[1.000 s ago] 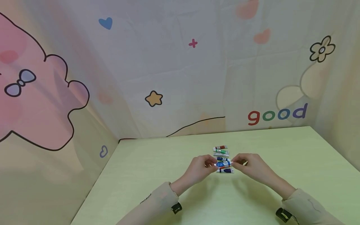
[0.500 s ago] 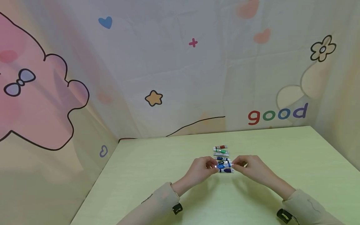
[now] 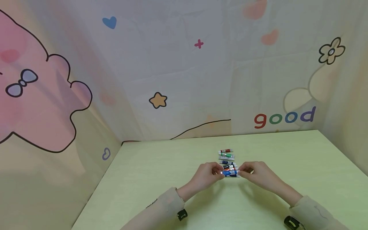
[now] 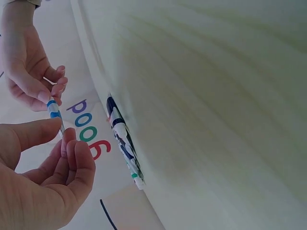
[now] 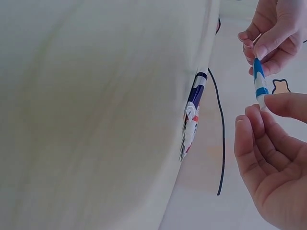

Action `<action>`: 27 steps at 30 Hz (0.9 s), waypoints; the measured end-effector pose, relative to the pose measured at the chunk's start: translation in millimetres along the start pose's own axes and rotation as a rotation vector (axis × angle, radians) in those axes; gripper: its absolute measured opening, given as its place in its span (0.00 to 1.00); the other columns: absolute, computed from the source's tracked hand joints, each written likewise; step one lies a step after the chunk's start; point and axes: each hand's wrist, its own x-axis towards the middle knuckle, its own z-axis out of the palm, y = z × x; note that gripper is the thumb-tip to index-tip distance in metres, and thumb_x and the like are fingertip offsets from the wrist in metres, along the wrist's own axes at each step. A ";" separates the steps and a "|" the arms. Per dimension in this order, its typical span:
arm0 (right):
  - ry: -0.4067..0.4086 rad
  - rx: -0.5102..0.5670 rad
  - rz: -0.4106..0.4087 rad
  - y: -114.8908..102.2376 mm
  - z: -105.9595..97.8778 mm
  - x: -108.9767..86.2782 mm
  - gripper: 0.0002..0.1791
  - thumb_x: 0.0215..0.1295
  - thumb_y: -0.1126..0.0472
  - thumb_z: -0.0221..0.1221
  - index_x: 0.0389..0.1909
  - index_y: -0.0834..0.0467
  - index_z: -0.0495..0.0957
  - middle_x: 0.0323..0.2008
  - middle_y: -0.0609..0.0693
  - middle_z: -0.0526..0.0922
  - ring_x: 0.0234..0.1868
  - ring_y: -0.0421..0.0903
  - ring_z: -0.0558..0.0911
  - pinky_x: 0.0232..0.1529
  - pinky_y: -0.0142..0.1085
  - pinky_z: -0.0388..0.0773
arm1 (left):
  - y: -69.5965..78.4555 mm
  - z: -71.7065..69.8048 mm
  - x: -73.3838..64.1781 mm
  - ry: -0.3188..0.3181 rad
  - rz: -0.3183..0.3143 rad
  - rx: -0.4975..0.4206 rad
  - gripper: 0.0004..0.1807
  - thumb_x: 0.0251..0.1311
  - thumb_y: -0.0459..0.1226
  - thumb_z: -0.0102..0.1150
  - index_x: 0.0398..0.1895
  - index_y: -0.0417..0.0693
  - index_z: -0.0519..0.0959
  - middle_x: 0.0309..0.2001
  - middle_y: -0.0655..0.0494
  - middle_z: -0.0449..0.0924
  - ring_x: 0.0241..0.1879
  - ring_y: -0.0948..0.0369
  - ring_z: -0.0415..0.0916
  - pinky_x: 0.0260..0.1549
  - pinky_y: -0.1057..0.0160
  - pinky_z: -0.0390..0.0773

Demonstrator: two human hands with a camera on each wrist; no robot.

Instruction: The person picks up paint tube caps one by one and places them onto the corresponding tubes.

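A small blue and white paint tube (image 3: 230, 172) is held level between both hands, above the table. My left hand (image 3: 205, 175) pinches its left end between thumb and fingers, and my right hand (image 3: 258, 174) pinches the right end. In the wrist views the blue paint tube (image 5: 259, 76) hangs clear of the table. Beneath it in the head view, a dark purple tube (image 3: 234, 176) is partly covered. Right behind lie an orange-red tube (image 3: 230, 169) and dark blue tubes (image 3: 228, 163), in a column running away from me.
Farther back in the column lie a white tube (image 3: 226, 158), a green tube (image 3: 227, 155) and a red-brown tube (image 3: 226, 150). The pale green table (image 3: 161, 166) ends at a printed cloth backdrop (image 3: 184, 73).
Both hands have moved slightly toward me, carrying the blue paint tube. It now overlaps the dark purple tube, and the orange-red one shows behind it. The other tubes stay put.
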 end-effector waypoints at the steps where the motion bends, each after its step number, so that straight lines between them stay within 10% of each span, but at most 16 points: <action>1: -0.002 0.000 -0.002 -0.1 0.2 -0.5 0.06 0.68 0.59 0.63 0.38 0.58 0.85 0.31 0.47 0.84 0.32 0.41 0.77 0.31 0.35 0.75 | -0.2 0.4 -0.1 -0.001 0.001 0.000 0.10 0.62 0.35 0.68 0.44 0.39 0.84 0.30 0.64 0.79 0.28 0.69 0.71 0.27 0.71 0.72; 27: -0.058 0.015 -0.030 12.5 2.6 0.4 0.07 0.67 0.59 0.64 0.37 0.59 0.85 0.32 0.45 0.85 0.32 0.40 0.78 0.33 0.35 0.75 | -4.6 5.6 3.8 -0.044 -0.001 0.013 0.09 0.61 0.33 0.69 0.42 0.38 0.84 0.28 0.61 0.80 0.26 0.70 0.71 0.26 0.71 0.72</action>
